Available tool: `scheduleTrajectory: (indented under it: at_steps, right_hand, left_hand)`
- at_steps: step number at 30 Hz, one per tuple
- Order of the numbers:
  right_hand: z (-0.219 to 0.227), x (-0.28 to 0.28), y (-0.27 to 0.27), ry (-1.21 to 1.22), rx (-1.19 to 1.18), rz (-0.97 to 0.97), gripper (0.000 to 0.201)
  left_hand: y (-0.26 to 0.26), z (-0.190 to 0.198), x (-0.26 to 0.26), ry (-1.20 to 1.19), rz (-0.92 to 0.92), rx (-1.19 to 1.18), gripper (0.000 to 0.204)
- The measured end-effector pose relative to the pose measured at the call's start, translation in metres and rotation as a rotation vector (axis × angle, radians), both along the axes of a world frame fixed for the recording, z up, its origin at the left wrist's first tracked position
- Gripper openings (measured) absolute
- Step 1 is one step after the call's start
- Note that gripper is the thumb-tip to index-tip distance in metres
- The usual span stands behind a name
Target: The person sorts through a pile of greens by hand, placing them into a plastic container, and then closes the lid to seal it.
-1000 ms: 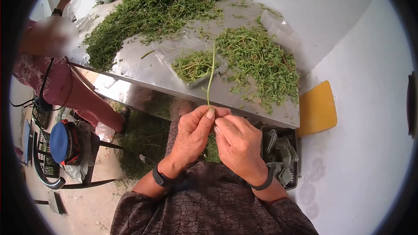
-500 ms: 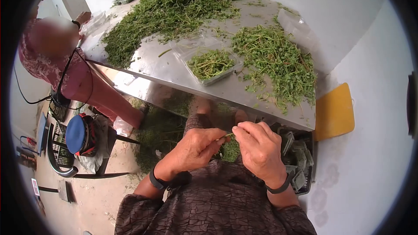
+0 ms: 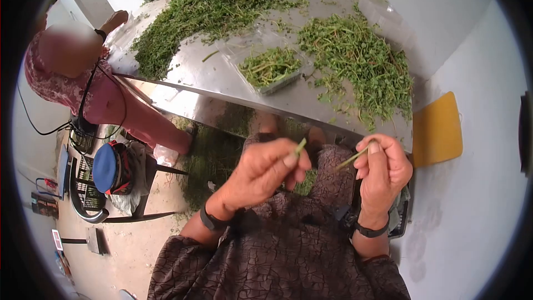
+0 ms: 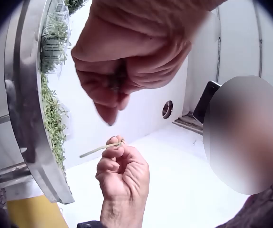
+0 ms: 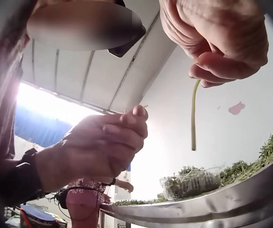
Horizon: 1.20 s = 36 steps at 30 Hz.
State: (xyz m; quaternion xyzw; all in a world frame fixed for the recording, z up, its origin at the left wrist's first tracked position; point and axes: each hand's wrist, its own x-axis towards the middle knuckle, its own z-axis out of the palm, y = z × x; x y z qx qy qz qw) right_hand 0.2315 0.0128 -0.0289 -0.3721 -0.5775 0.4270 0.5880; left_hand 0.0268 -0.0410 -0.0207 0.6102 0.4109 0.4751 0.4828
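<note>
My left hand [image 3: 266, 169] pinches a short green stem piece [image 3: 301, 145] between thumb and forefinger, its end poking up past the fingertips. To the right, my right hand [image 3: 384, 172] pinches another, thinner stem piece [image 3: 348, 161], which points down and left. A gap separates the two hands, both held in front of the table edge over my lap. In the right wrist view the right hand's stem [image 5: 193, 118] hangs from the fingers with a straight-cut lower end. Beyond the hands, a clear plastic box [image 3: 277, 85] with its lid up holds cut green stems [image 3: 269, 66].
On the metal table [image 3: 194, 72] lie a big heap of leafy greens [image 3: 222, 5] and a smaller pile [image 3: 358, 66]. A yellow board [image 3: 438, 130] stands at the right by the wall. Another person [image 3: 105, 94] stands at left, near a chair with a blue cap [image 3: 105, 168].
A long stem held upright by both hands has been parted; my hands have moved away from each other, each with a piece. The other person's raised arm has come down.
</note>
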Motion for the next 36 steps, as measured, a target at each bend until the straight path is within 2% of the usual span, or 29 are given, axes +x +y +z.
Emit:
scheduleTrajectory:
  at_steps: [3, 5, 7, 9, 11, 13, 15, 18, 19, 21, 22, 23, 25, 26, 27, 28, 29, 30, 31, 33, 34, 36]
  right_hand:
    - [0.003, -0.011, -0.004, 0.023, -0.014, 0.035, 0.013]
    - [-0.003, -0.013, -0.003, 0.048, 0.021, 0.069, 0.013]
    - [-0.006, -0.012, -0.002, 0.049, 0.021, 0.077, 0.013]
    - [-0.011, -0.011, -0.001, 0.038, 0.045, 0.089, 0.014]
    - [-0.013, -0.011, -0.001, 0.046, 0.026, 0.093, 0.015]
    - [-0.014, -0.010, -0.001, 0.053, 0.009, 0.099, 0.015]
    - [-0.015, -0.010, -0.001, 0.074, 0.008, 0.145, 0.016]
    - [-0.016, -0.006, 0.001, 0.137, -0.008, 0.229, 0.016]
    - [-0.018, -0.006, -0.001, 0.065, 0.009, 0.205, 0.010]
    - [-0.017, -0.010, -0.010, -0.191, 0.383, 0.165, 0.009]
    - [-0.014, -0.013, -0.007, -0.254, 0.631, 0.128, 0.014]
    - [-0.015, -0.011, -0.012, -0.204, 0.589, 0.184, 0.015]
    - [0.006, 0.001, -0.025, -0.318, 0.736, 0.260, 0.017]
    - [0.003, -0.005, -0.033, -0.229, 0.811, 0.170, 0.018]
    - [0.001, -0.012, -0.037, -0.136, 0.886, 0.070, 0.020]
    - [0.002, -0.005, -0.032, -0.120, 0.836, 0.192, 0.018]
    - [0.002, -0.007, -0.023, -0.109, 0.807, 0.168, 0.015]
    - [-0.001, -0.006, -0.018, -0.122, 0.734, 0.131, 0.013]
    - [-0.005, -0.005, -0.012, -0.132, 0.667, 0.092, 0.011]
    - [-0.013, -0.003, -0.006, -0.134, 0.638, 0.002, 0.011]
    - [-0.014, 0.003, -0.004, -0.213, 0.626, -0.019, 0.012]
    - [-0.018, -0.001, 0.002, -0.198, 0.640, -0.019, 0.013]
  left_hand:
    - [0.012, -0.010, 0.016, -0.043, 0.181, -0.010, 0.029]
    - [0.012, -0.016, 0.026, -0.060, 0.136, -0.087, 0.030]
    - [0.014, -0.027, 0.031, -0.123, -0.007, -0.148, 0.030]
    - [0.014, -0.034, 0.035, -0.131, -0.010, -0.188, 0.031]
    - [0.018, -0.039, 0.036, -0.215, -0.091, -0.232, 0.031]
    - [0.021, -0.037, 0.037, -0.210, -0.053, -0.250, 0.028]
    - [0.025, -0.038, 0.030, -0.026, -0.120, -0.209, 0.025]
    - [0.025, -0.023, 0.030, 0.061, -0.098, -0.298, 0.019]
    - [0.026, -0.027, 0.031, 0.063, -0.097, -0.295, 0.019]
    - [0.029, -0.036, 0.040, 0.327, 0.172, 0.255, 0.014]
    - [0.030, -0.035, 0.044, 0.242, 0.192, 0.305, 0.011]
    - [0.032, -0.031, 0.043, 0.243, 0.193, 0.304, 0.011]
    - [0.037, -0.023, 0.037, 0.163, 0.195, -0.175, 0.015]
    - [0.038, -0.040, 0.027, -0.176, 0.070, -0.401, 0.021]
    - [0.040, -0.035, 0.027, -0.169, 0.070, -0.394, 0.021]
    - [0.036, -0.028, 0.028, -0.394, -0.030, -0.402, 0.023]
    - [0.032, -0.024, 0.030, -0.626, -0.124, -0.410, 0.026]
    - [0.033, -0.023, 0.030, -0.711, -0.187, -0.366, 0.029]
    - [0.036, -0.025, 0.026, -0.722, -0.178, -0.338, 0.030]
    - [0.036, -0.014, 0.021, -0.792, -0.139, -0.473, 0.030]
    - [0.036, -0.012, 0.021, -0.793, -0.135, -0.471, 0.030]
    - [0.036, -0.011, 0.023, -0.739, -0.048, -0.588, 0.027]
